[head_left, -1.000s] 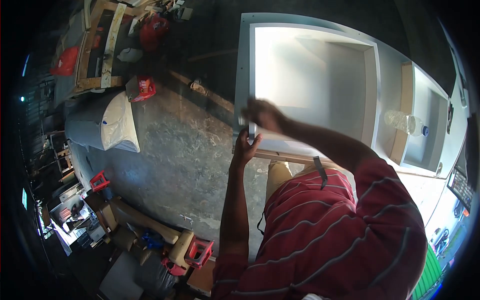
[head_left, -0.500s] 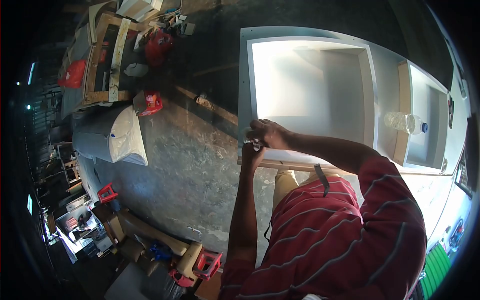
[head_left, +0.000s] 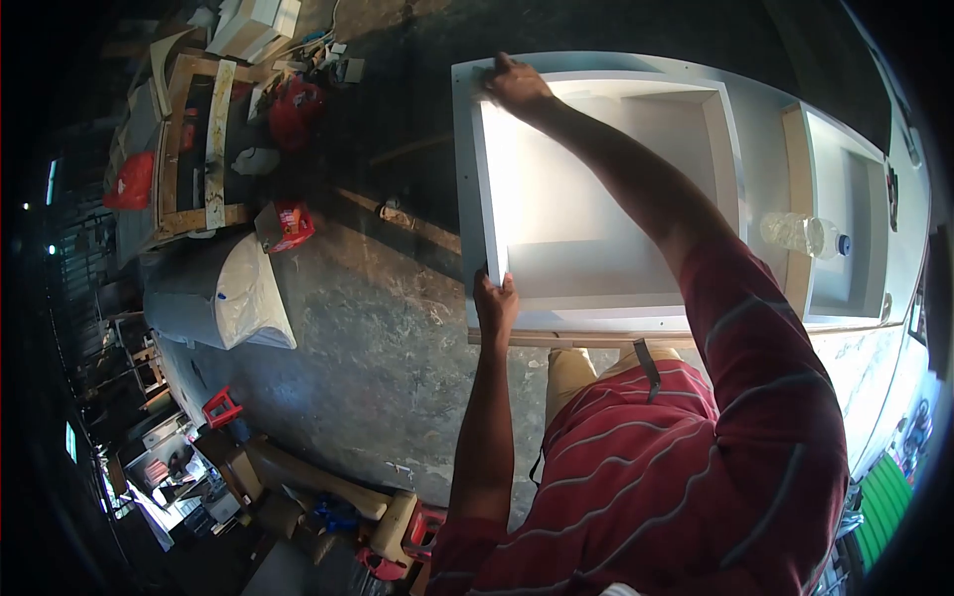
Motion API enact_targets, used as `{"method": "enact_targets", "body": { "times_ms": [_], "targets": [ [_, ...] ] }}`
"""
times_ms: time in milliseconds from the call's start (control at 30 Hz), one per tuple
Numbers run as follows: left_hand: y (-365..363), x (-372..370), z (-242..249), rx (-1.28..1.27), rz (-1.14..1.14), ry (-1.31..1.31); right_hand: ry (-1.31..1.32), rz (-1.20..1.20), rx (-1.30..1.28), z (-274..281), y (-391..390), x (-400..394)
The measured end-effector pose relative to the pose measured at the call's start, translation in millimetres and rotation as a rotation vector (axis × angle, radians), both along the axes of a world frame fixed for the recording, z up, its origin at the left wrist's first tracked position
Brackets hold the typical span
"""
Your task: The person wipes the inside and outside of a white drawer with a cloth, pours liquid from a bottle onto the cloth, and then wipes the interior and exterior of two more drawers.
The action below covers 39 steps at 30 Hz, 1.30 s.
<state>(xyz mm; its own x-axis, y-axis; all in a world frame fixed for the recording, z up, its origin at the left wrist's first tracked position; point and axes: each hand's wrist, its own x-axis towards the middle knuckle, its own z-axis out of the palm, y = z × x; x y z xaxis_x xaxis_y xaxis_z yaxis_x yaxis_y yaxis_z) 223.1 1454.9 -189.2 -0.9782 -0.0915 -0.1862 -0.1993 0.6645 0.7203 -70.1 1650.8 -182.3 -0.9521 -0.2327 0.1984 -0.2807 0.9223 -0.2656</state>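
Note:
A white box-like frame (head_left: 601, 304) with raised rims lies on a larger pale panel (head_left: 470, 214) in front of me. My left hand (head_left: 495, 308) is at the frame's near left corner, thumb and fingers closed about the end of its left rim. Stretched across the frame, my right hand (head_left: 519, 85) is at the far left corner, its fingers curled and partly blurred. Whatever it may hold there is too small and smeared to make out. A clear plastic bottle (head_left: 795, 233) with a blue cap lies on its side to the right of the frame.
A second, smaller compartment (head_left: 845, 288) is at the panel's right end. On the concrete floor (head_left: 368, 368) to the left stand a red box (head_left: 286, 226) and a wrapped grey bundle (head_left: 199, 288). Beyond is a wooden frame (head_left: 216, 144). Red stools (head_left: 221, 406) stand lower left.
My hands were together at the near left corner. My right hand has moved away along the left rim to the far corner, while my left hand stays near and closes about the rim.

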Motion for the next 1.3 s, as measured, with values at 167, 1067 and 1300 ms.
{"method": "enact_targets", "body": {
  "times_ms": [167, 1067, 1300],
  "targets": [
    [-3.0, 1.3, -5.4, 0.023, 0.003, -0.048, 0.199, -0.233, -0.127, -31.0, 131.0, 43.3],
    [-17.8, -1.3, -16.1, -0.145, -0.054, -0.071, -0.104, -0.708, 0.239, 8.6, 300.7, 116.3],
    [-24.8, -4.5, -27.2, -0.106, -0.086, -0.065, 0.357, -0.884, -0.079, 49.5, 332.5, 129.3]
  ]
}}
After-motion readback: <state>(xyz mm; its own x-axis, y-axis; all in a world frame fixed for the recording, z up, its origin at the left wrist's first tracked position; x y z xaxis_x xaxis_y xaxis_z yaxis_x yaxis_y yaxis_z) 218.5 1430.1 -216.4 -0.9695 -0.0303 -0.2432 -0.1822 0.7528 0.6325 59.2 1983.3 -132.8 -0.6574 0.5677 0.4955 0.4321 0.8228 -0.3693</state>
